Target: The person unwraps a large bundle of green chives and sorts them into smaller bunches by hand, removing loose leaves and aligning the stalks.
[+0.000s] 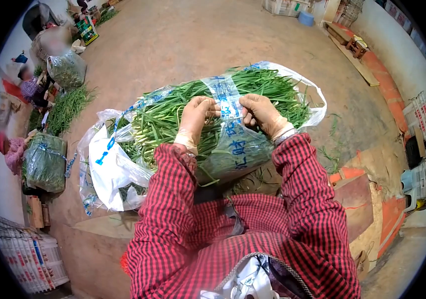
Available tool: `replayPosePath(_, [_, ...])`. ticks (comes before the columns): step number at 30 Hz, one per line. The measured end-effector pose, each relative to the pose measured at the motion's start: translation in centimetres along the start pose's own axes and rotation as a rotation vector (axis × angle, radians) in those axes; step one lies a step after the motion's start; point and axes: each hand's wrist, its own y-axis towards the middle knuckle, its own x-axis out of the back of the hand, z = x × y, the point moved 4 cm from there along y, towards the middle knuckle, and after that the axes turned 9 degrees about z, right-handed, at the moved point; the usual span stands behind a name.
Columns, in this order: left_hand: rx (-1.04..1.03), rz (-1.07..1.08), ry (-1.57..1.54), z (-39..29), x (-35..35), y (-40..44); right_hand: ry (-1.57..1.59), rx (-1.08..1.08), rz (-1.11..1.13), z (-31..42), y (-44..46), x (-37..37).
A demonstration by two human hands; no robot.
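Note:
A large heap of long green stalks with pale ends, like chives or scallions, lies in an opened clear plastic bag with blue printing. A printed strip of the bag stretches over the heap between my hands. My left hand, in a thin pale glove, is closed with its thumb and fingers pinching the strip's left side. On the right side, my right hand, gloved too, pinches the plastic with curled fingers. White plastic hangs at the bag's left end, and a white loop sticks out at its right.
Several people sit at the left wall beside filled bags and loose greens. White crates stand at lower left, more crates at right. A plank lies by the right wall; a blue bucket is far back.

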Motion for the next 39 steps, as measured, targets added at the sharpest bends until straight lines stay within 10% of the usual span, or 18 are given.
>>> replayPosePath(18, [0.007,0.074,-0.018,1.9,-0.3,2.4,-0.055,0.443,-0.263,0.6,-2.1,0.3])
replayPosePath(26, [-0.038,-0.023,-0.199,2.6,-0.3,2.1,0.272,0.351,0.091,-0.3,-1.6,-3.7])
replayPosePath(30, [-0.083,-0.081,-0.167,3.1,-0.3,1.9,-0.177,0.282,0.231,-1.6,-7.8,-4.8])
replayPosePath(39, [-0.154,-0.032,0.139,2.2,-1.6,0.2,0.119,0.386,0.090,-4.4,-13.6,-0.2])
